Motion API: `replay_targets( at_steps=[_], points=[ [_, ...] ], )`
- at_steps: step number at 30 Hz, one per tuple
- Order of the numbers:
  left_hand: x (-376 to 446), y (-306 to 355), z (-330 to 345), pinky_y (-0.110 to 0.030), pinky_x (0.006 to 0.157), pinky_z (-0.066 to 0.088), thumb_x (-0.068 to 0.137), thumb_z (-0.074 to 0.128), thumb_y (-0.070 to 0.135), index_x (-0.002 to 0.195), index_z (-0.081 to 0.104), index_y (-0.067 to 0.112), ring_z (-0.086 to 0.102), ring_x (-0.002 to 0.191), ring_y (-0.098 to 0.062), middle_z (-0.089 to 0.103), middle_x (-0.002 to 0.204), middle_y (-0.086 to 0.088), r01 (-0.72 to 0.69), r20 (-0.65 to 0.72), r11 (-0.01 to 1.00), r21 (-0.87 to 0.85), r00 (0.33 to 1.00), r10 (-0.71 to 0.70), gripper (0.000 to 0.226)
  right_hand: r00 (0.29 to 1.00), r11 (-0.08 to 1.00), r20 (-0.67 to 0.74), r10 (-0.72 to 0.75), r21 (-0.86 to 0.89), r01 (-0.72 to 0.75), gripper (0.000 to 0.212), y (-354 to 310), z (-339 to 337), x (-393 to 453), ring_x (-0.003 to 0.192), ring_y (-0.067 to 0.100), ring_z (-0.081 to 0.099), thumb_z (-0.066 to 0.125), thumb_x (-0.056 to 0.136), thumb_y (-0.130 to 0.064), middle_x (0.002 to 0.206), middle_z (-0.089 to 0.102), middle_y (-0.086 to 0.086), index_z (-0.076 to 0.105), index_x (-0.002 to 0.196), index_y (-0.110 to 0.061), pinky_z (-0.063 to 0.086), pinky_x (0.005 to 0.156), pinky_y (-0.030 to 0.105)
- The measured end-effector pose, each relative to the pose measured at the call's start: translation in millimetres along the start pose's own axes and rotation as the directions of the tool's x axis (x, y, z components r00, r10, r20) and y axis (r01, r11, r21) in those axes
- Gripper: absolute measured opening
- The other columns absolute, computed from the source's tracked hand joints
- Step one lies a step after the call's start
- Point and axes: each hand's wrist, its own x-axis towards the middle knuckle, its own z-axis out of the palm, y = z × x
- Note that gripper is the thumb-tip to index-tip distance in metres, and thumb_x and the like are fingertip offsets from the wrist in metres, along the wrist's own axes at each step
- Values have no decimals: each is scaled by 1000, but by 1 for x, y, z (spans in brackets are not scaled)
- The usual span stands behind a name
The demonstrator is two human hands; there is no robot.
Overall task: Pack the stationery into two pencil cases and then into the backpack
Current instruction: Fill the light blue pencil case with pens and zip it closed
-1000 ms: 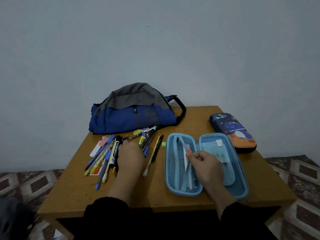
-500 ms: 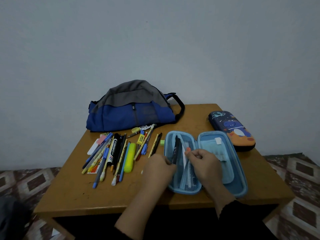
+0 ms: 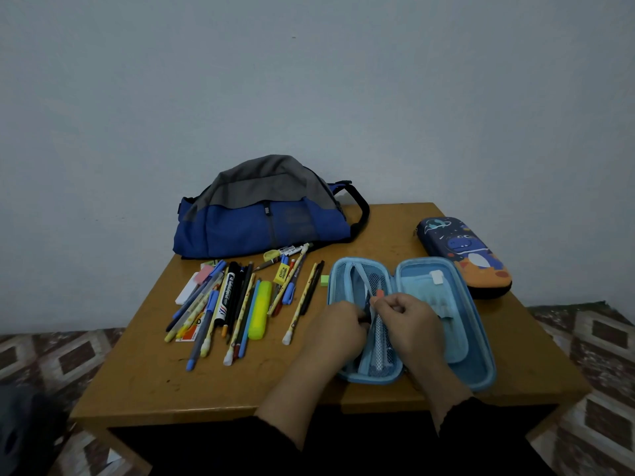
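Note:
A light blue pencil case (image 3: 481,341) lies open on the table in front of me. My left hand (image 3: 338,329) holds a dark pen (image 3: 368,304), most of it tucked under the mesh pocket (image 3: 374,280) in the case's left half. My right hand (image 3: 409,321) pinches that pocket's edge beside a small orange tab (image 3: 379,294). Several loose pens, pencils and markers (image 3: 233,304) are spread out to the left, among them a yellow highlighter (image 3: 260,309). A blue and grey backpack (image 3: 261,218) lies at the table's back. A dark blue dinosaur pencil case (image 3: 464,255) sits zipped at the back right.
A small green eraser (image 3: 324,280) lies just left of the open case. The wooden table (image 3: 206,383) is small, with patterned floor (image 3: 584,338) around it and a plain wall behind. Bare wood shows along the front left edge.
My left hand left the pile with a dark pen, crossed right to the open case and slid the pen under the mesh. My right hand stayed on the pocket's edge.

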Motion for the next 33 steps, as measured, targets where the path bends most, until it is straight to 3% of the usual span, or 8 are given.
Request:
replay_targets(
  at_steps=[6,8,11,14,17,20,33],
  points=[
    [3,-9,-2,-28,77,49,96,49,19,115,66,18,59,93,-16,65,105,-3,-56,86,998,43,995,52,24,1000,1000,7,-2,0,2,35,-1,0,0,57,16,54,65,87,-40,53,55,1,68,66,-13,43,58,33],
    [3,-12,-2,-23,74,48,96,52,21,109,68,20,58,88,-9,66,102,2,-48,-15,997,-63,999,47,20,1000,1000,-5,-9,26,9,37,-1,0,-1,55,17,53,64,88,-42,53,55,4,68,66,-12,43,57,35],
    [3,-25,-7,-17,68,43,95,52,20,104,66,23,55,82,-2,62,96,9,30,-284,972,-231,954,-97,16,999,994,-32,4,107,-1,35,-1,-2,-3,48,11,48,62,90,-42,49,52,1,68,67,-18,39,53,30],
    [9,-44,-13,-25,65,47,94,50,16,97,66,17,57,77,-10,64,93,1,156,-426,981,-114,884,-190,17,999,991,-34,7,132,-2,35,-2,-3,-3,44,8,44,60,92,-41,49,51,-1,66,66,-18,38,51,28],
    [15,-56,-14,-28,69,48,95,50,17,104,64,13,59,85,-18,61,96,-4,285,-392,957,59,888,-241,17,999,991,-35,14,135,-9,35,-3,-3,-4,51,13,51,60,92,-41,58,59,3,66,67,-19,42,54,32],
    [16,-61,-10,-27,67,44,95,50,15,105,64,11,59,88,-20,60,98,-6,316,-348,941,119,901,-259,17,999,992,-31,11,125,-7,34,-2,-3,-3,50,14,49,61,92,-42,59,59,5,66,67,-19,40,53,30],
    [14,-55,-18,-28,72,49,94,52,14,108,64,12,60,88,-20,63,97,-5,332,-251,937,112,921,-297,19,1000,993,-21,7,117,-5,33,0,-3,-3,48,11,46,61,91,-41,50,50,-2,66,66,-20,40,53,31]
  ],
)
